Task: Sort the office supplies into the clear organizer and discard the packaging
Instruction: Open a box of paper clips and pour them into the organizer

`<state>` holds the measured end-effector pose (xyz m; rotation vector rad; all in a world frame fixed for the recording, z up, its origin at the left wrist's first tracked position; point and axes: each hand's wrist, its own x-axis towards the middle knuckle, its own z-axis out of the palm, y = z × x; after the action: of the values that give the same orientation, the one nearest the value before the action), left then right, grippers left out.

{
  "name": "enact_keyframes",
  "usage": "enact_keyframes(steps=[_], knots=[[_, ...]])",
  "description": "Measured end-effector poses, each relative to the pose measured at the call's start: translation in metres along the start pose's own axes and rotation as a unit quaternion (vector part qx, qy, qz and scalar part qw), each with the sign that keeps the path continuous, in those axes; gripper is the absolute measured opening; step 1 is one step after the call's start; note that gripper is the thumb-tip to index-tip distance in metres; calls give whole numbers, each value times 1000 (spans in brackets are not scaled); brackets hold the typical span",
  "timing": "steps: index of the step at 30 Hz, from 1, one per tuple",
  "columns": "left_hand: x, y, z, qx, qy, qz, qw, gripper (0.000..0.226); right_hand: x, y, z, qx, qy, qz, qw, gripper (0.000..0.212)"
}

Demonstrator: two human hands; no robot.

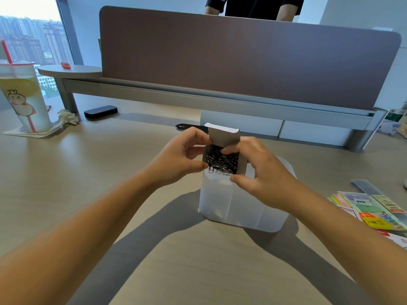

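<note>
A small white cardboard box [224, 137] with its lid flap up is held over the clear organizer [242, 208] at the middle of the desk. Silver paper clips [222, 161] fill the open box. My left hand [178, 159] pinches the box's left side, thumb and fingers curled round it. My right hand [262, 175] grips the box's right side and front corner. The box's open mouth faces me above the organizer's back left compartment. The organizer's compartments look frosted, and their contents are hard to make out.
Packs of sticky notes and other supplies [372, 210] lie at the right edge. A drink cup with a red straw [24, 95] stands far left beside crumpled tissue [66, 117]. A black eraser [100, 111] lies behind. A brown divider panel [242, 62] bounds the desk; a person stands beyond it.
</note>
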<state>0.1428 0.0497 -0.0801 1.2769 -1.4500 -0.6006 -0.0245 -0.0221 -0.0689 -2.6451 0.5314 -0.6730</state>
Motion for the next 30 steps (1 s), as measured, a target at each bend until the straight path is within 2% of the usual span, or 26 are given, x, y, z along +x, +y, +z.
enact_keyframes(steps=[15, 30], knots=[[-3, 2, -3, -7, 1, 10, 1000, 44, -2, -3, 1, -33, 22, -42, 998, 41], [-2, 1, 0, -7, -1, 8, 1000, 43, -4, -2, 2, -31, 31, -24, 999, 44]])
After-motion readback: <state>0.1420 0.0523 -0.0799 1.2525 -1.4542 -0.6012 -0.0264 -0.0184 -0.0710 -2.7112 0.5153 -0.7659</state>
